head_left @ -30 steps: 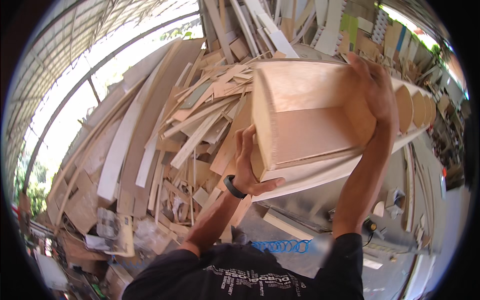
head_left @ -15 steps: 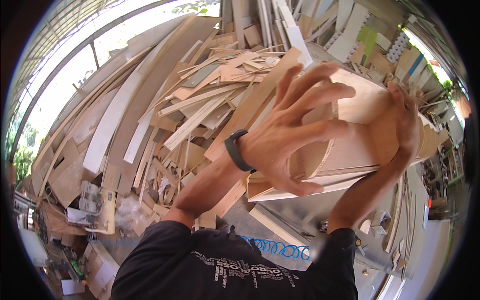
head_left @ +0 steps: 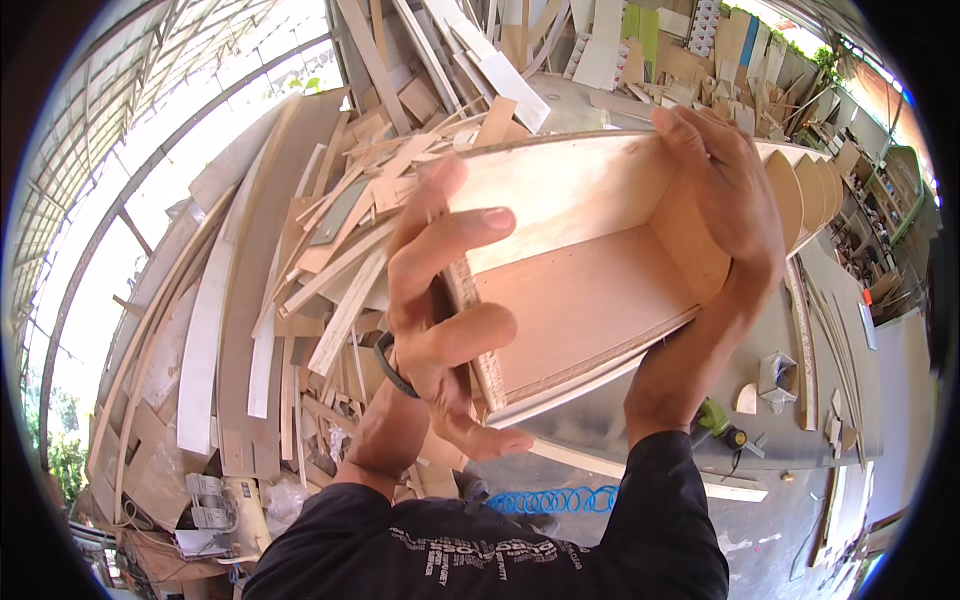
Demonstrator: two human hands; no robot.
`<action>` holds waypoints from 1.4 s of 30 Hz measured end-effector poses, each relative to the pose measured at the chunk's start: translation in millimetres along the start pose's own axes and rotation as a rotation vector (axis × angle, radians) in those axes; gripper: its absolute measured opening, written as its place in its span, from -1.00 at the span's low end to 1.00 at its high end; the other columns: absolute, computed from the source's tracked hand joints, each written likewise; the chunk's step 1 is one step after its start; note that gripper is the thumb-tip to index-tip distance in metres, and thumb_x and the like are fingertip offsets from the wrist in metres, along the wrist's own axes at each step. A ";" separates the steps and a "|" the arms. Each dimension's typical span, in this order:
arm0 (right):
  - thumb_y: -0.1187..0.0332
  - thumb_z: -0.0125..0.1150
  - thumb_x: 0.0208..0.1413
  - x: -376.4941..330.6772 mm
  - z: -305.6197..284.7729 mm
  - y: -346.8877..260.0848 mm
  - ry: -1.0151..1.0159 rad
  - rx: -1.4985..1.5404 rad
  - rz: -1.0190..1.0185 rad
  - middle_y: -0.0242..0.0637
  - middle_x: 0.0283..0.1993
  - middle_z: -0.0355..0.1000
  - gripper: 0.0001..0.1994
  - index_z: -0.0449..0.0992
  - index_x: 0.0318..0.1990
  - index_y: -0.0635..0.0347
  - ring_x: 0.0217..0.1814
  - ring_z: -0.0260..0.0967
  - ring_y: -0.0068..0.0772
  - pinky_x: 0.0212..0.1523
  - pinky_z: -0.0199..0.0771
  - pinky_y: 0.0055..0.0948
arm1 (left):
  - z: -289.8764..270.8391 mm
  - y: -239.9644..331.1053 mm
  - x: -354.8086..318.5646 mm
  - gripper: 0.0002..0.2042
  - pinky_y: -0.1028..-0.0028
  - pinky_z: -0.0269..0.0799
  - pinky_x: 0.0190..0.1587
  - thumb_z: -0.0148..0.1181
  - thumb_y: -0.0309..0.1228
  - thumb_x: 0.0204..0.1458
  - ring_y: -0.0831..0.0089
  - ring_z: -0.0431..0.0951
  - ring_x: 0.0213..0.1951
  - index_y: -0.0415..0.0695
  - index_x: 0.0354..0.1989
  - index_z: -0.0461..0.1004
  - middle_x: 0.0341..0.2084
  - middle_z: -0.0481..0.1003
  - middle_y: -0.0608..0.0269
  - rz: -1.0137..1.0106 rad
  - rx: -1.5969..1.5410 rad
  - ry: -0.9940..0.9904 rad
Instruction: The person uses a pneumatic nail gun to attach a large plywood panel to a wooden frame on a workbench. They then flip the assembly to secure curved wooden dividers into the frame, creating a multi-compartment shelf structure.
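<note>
A long plywood box with dividers [head_left: 580,300] is tilted up in front of me, its nearest compartment facing me. My left hand [head_left: 440,310] is bent around the box's left end panel, fingers spread over its rough edge and the lowest digit by the bottom corner. The palm is turned away, so its contact is partly hidden. My right hand [head_left: 725,190] grips the divider at the compartment's right side, its forearm crossing the lower front edge. Beyond that hand, several rounded dividers [head_left: 800,195] run toward the far right.
Under the box is a grey worktable [head_left: 600,400] with a green power tool [head_left: 715,420] and a small clear container [head_left: 777,377]. A blue coiled hose [head_left: 555,500] lies near my body. Wood offcuts [head_left: 340,270] are heaped at left, beside long boards [head_left: 235,290].
The box has come nearer and left, turning its inside more toward me. My left hand has moved left from in front of it to its end panel. My right hand stays on it.
</note>
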State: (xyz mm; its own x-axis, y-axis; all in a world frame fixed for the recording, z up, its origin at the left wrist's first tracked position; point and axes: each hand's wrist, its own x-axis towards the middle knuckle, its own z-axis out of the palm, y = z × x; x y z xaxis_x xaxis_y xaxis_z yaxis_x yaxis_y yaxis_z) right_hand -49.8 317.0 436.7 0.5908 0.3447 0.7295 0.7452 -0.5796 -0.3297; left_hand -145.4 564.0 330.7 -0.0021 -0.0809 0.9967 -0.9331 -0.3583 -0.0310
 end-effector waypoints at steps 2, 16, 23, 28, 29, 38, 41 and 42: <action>0.12 0.10 0.41 1.8 -1.7 3.5 0.020 -0.021 -0.039 0.02 -0.40 0.40 -0.61 0.56 -0.19 0.38 -0.34 0.28 0.04 -0.18 0.33 -0.17 | 2.9 5.4 -0.8 -0.43 -0.40 0.11 0.28 0.34 0.30 -0.12 -0.47 0.14 0.37 0.12 -0.16 0.46 0.19 0.38 -0.18 -0.029 -0.015 0.006; 0.19 0.17 0.42 -9.8 -0.9 10.3 -0.058 0.125 0.056 -0.30 -0.10 0.54 -0.69 0.62 -0.03 0.30 -0.09 0.43 -0.47 0.04 0.39 -0.52 | -5.8 -1.8 4.7 -0.47 -0.26 0.20 0.08 0.46 -0.14 -0.39 -0.29 0.25 0.22 0.07 -0.12 0.51 0.12 0.32 -0.17 0.011 -0.111 -0.048; 0.14 0.08 0.41 -36.2 21.2 -4.8 0.025 0.061 -0.029 -0.22 -0.08 0.54 -0.62 0.60 -0.02 0.34 -0.06 0.46 -0.37 0.05 0.43 -0.44 | 13.6 -5.1 -7.8 -0.43 -0.02 0.19 -0.09 0.41 -0.23 -0.64 -0.07 0.26 0.25 0.21 -0.21 0.54 0.09 0.34 0.12 0.041 -0.212 0.102; 0.10 0.01 0.41 -55.2 24.0 -22.5 0.147 0.010 -0.092 -0.16 -0.06 0.55 -0.57 0.59 -0.01 0.37 -0.04 0.47 -0.30 0.05 0.45 -0.39 | 8.3 -5.0 -6.8 -0.41 -0.09 0.21 -0.09 0.44 -0.19 -0.70 0.01 0.28 0.26 0.27 -0.23 0.56 0.10 0.37 0.25 0.036 -0.158 0.089; 0.10 0.00 0.41 -57.5 25.0 -25.3 0.172 0.010 -0.106 -0.15 -0.06 0.55 -0.56 0.59 -0.01 0.37 -0.04 0.47 -0.29 0.06 0.46 -0.37 | 6.4 -5.2 -8.2 -0.40 -0.11 0.22 -0.08 0.45 -0.18 -0.72 0.03 0.28 0.27 0.28 -0.23 0.57 0.10 0.38 0.27 0.034 -0.144 0.090; 0.03 -0.11 0.41 -73.3 38.2 -56.2 0.327 -0.001 -0.167 -0.04 -0.03 0.55 -0.47 0.57 0.01 0.42 0.00 0.50 -0.16 0.07 0.50 -0.27 | 4.7 -6.3 -6.0 -0.43 -0.12 0.21 -0.12 0.45 -0.12 -0.65 0.08 0.32 0.23 0.33 -0.22 0.57 0.00 0.40 0.35 0.005 -0.147 0.097; 0.01 -0.15 0.41 -77.6 47.3 -60.5 0.363 0.007 -0.180 -0.01 -0.02 0.56 -0.44 0.57 0.01 0.43 0.01 0.51 -0.12 0.07 0.52 -0.24 | 5.2 -8.7 -9.3 -0.45 -0.10 0.22 -0.14 0.45 -0.13 -0.63 0.08 0.32 0.23 0.34 -0.23 0.57 0.00 0.40 0.35 0.004 -0.105 0.095; 0.01 -0.16 0.41 -80.4 47.1 -61.6 0.373 -0.004 -0.183 0.00 -0.02 0.56 -0.43 0.57 0.01 0.44 0.01 0.52 -0.11 0.07 0.52 -0.22 | 7.4 -8.5 -9.8 -0.45 -0.10 0.22 -0.14 0.45 -0.13 -0.62 0.07 0.32 0.23 0.34 -0.23 0.58 0.00 0.40 0.35 -0.002 -0.128 0.091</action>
State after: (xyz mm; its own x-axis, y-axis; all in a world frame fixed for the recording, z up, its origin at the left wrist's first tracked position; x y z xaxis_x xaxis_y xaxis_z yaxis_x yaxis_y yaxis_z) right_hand -128.6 359.8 370.2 0.2955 0.1519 0.9432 0.8259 -0.5368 -0.1723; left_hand -134.8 561.0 320.6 -0.0277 0.0063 0.9996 -0.9714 -0.2360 -0.0255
